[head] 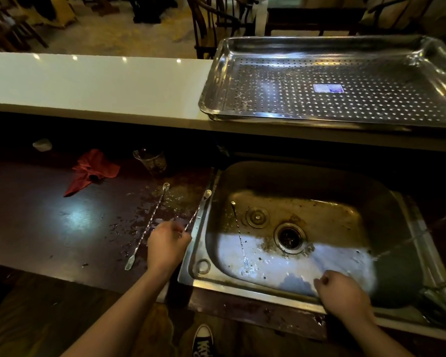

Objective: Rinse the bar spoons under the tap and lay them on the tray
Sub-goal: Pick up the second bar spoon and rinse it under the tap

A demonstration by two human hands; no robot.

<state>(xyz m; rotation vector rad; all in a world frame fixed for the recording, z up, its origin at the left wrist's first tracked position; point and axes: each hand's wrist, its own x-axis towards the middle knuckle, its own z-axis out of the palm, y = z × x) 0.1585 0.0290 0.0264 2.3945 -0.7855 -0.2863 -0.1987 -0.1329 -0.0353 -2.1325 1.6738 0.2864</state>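
Entry: three bar spoons in view, none on the tray (pixel 281 99), which sits on the white bar top (pixel 88 81) behind and above the sink (pixel 319 181).

The first spoon (pixel 197 212) lies slanted at the sink's left rim, bowl pointing away from us. The left hand (pixel 168 244) pinches its near end, fingers closed on the handle.

The second spoon (pixel 150 222) lies flat on the wet dark counter (pixel 49 228), just left of the first, untouched.

The third spoon (pixel 238 233) lies inside the sink basin, left of the drain.

The right hand (pixel 343 292) hangs over the sink's near edge, fingers curled in, and we see nothing held in it.

A thin stream of water (pixel 402 243) seems to cross from the right edge into the basin. The tap itself is barely in view.

We judge the task to be at an early stage. The left hand has one spoon ready to go under the water, and we cannot tell whether the one in the basin is already rinsed. All three still have to be laid on the tray.
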